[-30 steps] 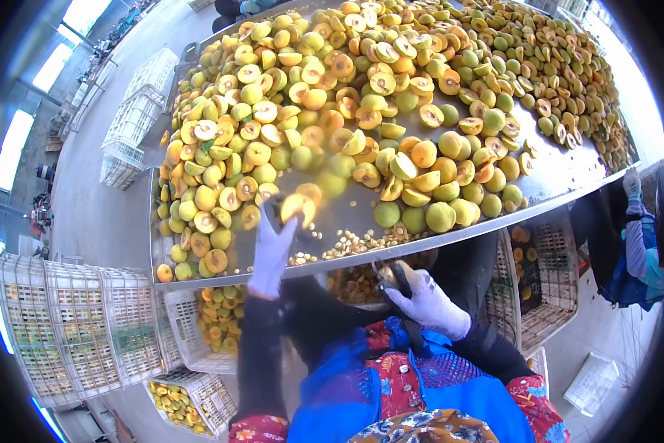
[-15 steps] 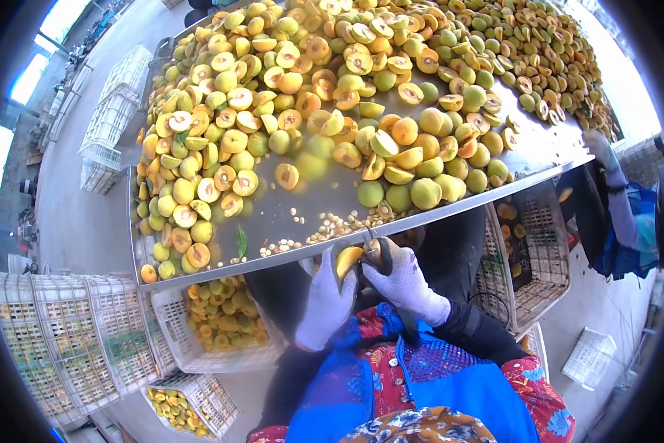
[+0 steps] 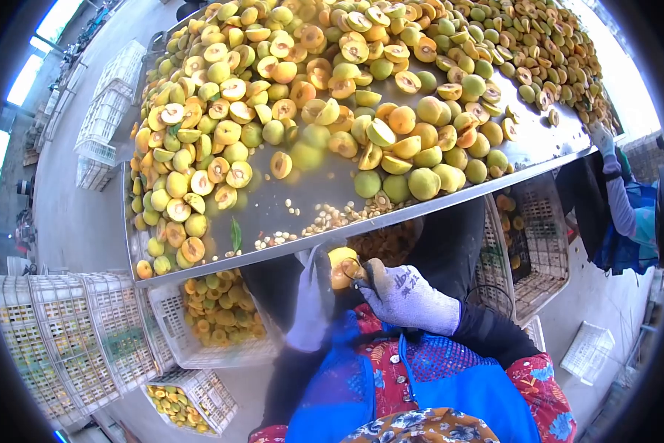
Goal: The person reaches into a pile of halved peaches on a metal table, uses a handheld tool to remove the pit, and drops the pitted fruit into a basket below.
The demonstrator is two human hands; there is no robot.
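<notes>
My left hand (image 3: 311, 299), in a pale glove, is closed around a yellow peach half (image 3: 342, 267), its cut face turned up. My right hand (image 3: 413, 301), gloved with dark stained fingertips, grips a small pitting tool (image 3: 357, 271); its thin curved metal tip is at the cut face, and the handle is mostly hidden by my fingers. Both hands are just below the front edge of the metal table (image 3: 269, 203). On that table lie many cut peach halves (image 3: 232, 133) and, close to the edge, a scatter of pale pits (image 3: 347, 219).
Below the table at left stands a white crate (image 3: 169, 325) of peach halves, with stacked crates (image 3: 59, 332) beside it. Another crate (image 3: 542, 280) sits under the table at right. A co-worker's gloved hand (image 3: 603, 139) is at the right table corner.
Both hands have drawn slightly lower, away from the table edge. The peach half has turned its cut face up, and the tool tip has swung from pointing upward to the fruit.
</notes>
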